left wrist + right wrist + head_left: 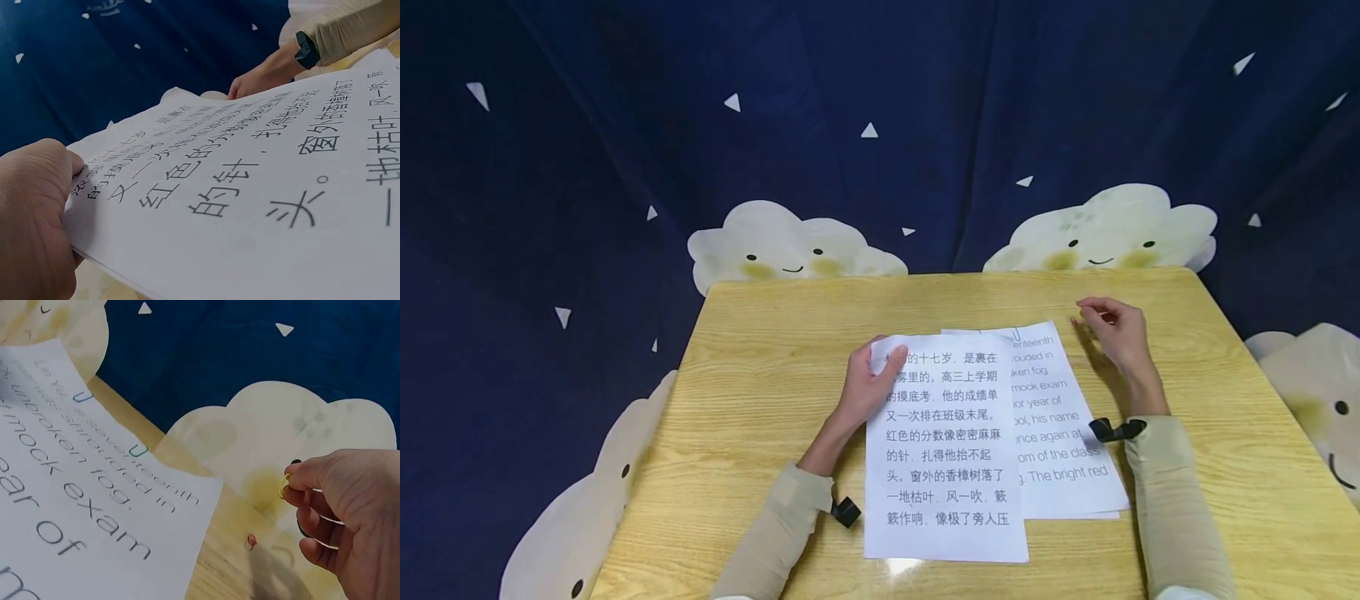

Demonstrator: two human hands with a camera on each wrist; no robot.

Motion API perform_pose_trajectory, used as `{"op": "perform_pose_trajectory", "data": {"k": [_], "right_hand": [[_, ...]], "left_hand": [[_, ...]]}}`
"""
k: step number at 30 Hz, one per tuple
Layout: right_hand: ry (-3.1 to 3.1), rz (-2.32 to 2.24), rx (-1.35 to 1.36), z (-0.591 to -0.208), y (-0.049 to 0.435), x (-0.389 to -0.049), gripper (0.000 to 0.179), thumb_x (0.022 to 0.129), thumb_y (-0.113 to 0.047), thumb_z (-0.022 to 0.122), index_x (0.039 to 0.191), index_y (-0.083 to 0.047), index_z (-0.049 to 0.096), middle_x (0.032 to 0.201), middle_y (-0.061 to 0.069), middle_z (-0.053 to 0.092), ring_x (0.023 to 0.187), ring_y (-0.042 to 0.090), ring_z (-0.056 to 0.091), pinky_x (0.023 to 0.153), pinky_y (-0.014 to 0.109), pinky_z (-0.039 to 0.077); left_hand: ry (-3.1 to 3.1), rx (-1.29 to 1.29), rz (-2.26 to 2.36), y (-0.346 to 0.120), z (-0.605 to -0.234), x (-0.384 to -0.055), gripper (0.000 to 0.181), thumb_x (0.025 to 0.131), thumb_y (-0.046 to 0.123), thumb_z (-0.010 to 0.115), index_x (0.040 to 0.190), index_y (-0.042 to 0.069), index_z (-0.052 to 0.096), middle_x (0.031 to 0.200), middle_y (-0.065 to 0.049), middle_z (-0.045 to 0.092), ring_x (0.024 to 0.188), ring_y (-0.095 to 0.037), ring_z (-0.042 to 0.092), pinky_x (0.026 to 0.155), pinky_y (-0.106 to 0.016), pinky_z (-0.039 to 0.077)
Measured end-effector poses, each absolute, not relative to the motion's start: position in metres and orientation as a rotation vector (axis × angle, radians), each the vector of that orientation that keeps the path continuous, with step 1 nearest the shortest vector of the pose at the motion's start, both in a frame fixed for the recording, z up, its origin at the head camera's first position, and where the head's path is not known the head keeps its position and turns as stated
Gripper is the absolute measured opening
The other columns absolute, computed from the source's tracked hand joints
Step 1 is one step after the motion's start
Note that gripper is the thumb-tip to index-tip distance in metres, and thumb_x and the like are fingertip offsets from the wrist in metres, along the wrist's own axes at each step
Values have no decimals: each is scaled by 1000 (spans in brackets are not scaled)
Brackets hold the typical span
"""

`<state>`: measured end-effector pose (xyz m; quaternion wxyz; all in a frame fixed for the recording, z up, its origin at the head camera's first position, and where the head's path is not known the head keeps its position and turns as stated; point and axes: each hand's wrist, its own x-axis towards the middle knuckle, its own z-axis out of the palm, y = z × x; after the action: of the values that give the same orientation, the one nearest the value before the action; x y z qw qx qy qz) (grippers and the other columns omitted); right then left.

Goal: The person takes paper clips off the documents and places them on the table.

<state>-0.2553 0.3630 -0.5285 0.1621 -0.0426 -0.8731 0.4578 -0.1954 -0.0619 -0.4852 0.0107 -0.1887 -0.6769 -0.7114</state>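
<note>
My left hand point(867, 385) grips the upper left edge of a sheet of paper point(943, 450) printed with Chinese text, thumb on top. The sheet is held at a tilt in the left wrist view and overlaps an English-printed sheet point(1060, 450) on its right. Between thumb and forefinger, my right hand point(356, 512) pinches a small yellow paper clip point(283, 487), above the table right of the papers. A red paper clip point(251, 541) lies on the table below that hand. Two paper clips, a blue one point(82, 397) and a green one point(139, 450), sit on the English sheet's top edge.
The papers are over a light wooden table point(760, 358). A dark blue curtain point(820, 125) with white triangles and cloud faces hangs behind it. Each sleeve carries a black wrist camera, such as the right one point(1117, 430).
</note>
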Motion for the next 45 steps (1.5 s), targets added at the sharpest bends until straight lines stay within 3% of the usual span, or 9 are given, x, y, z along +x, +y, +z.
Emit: {"op": "perform_pose_trajectory", "data": {"k": [13,25,45], "right_hand": [[-2582,1238,-290,-543,375,-259,33,100,-31,53,117,-8,68,111,11,62,86,15,50,60,14,42],[-2660,1152,-337,-554,387,-266,34,99,-29,57,119,-3,65,108,15,61,90,21,49,65,16,40],[-2703,1032,-336,-555,387,-276,30,94,-16,58,118,1,64,102,17,64,86,23,54,59,12,40]], "left_hand": [[-2132,-581,-2233,-61,-484,-195,17,98,8,58,106,-5,64,80,-25,66,59,-35,65,51,-34,56],[-2156,-558,-2221,-62,-486,-195,17,98,11,59,105,-3,64,79,-22,67,60,-33,66,52,-33,56],[-2134,-589,-2221,-64,-484,-196,18,98,10,58,107,-4,65,81,-24,67,60,-35,66,52,-34,57]]}}
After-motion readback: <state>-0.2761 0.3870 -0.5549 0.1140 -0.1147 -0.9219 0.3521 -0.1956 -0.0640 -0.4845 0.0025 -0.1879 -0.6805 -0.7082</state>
